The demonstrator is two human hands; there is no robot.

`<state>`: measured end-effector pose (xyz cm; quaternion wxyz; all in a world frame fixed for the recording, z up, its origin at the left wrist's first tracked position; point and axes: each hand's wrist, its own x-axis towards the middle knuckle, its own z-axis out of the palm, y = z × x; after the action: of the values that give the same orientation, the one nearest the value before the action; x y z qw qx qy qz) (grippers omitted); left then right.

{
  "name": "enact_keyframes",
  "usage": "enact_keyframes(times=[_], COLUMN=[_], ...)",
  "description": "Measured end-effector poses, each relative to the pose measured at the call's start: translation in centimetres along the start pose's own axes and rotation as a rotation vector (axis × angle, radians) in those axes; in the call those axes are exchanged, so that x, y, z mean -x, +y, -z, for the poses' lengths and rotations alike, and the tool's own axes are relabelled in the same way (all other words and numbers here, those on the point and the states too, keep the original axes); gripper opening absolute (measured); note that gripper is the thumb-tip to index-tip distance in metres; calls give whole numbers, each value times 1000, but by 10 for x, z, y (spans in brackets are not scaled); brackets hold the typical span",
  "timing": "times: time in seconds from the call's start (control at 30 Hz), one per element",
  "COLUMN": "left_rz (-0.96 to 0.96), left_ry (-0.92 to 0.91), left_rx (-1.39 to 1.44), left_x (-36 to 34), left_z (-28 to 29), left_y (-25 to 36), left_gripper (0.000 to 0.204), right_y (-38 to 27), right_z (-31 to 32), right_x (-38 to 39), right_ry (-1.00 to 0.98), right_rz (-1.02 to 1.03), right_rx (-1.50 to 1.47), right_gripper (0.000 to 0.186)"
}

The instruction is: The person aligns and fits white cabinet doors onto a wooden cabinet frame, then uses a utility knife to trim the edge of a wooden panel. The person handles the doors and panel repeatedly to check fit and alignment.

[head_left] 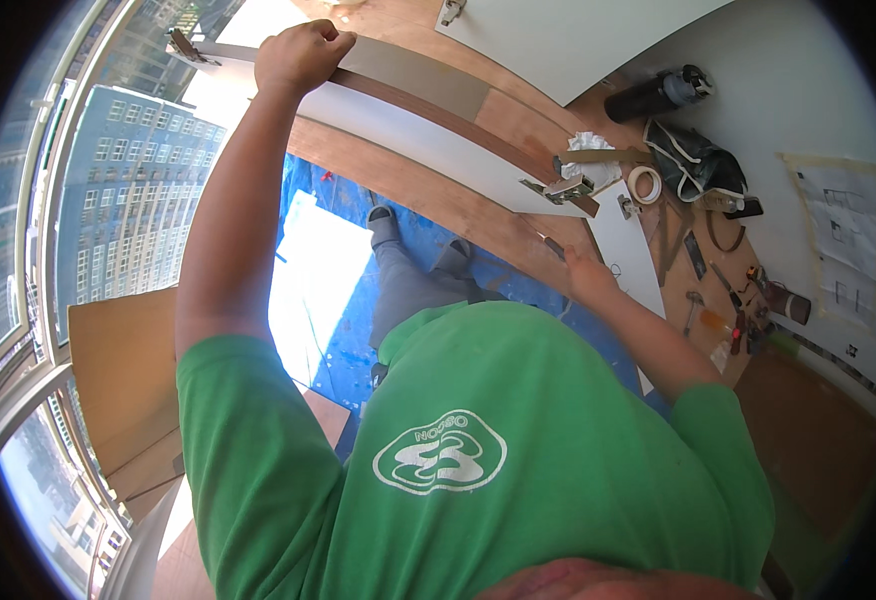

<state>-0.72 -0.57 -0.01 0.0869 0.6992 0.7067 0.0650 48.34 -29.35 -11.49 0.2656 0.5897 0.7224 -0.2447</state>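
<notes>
A long white panel (398, 125) with a brown edge lies across a wooden work surface. Metal cabinet hinges are fitted on it, one hinge (188, 47) at its left end and another hinge (568, 189) at its right end. Near the left hinge, my left hand (303, 58) is closed over the panel's upper edge. Below the right hinge, my right hand (590, 275) is closed around a slim tool (553, 245) with a thin tip. Its exact kind is too small to make out. The tip points toward the panel, apart from the hinge.
Another white board (568, 40) with a hinge lies at the far side. To the right are a black bottle (658, 93), a tape roll (645, 184), a dark bag (696, 165) and several hand tools (743, 320). Blue sheeting (423, 232) covers the floor; windows stand left.
</notes>
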Motion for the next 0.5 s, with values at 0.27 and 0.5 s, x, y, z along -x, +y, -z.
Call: enact_keyframes(times=[0.27, 0.5], left_rz=[12, 4], left_ry=[-23, -17], left_rx=[-5, -21], left_x=[-3, 1], left_z=[2, 6], left_y=[6, 8], left_gripper=[50, 49], right_y=[21, 51], right_z=[-26, -132], right_x=[43, -19], right_ry=[153, 187], right_rz=[-43, -417], right_rx=[-332, -994], right_gripper=[32, 27])
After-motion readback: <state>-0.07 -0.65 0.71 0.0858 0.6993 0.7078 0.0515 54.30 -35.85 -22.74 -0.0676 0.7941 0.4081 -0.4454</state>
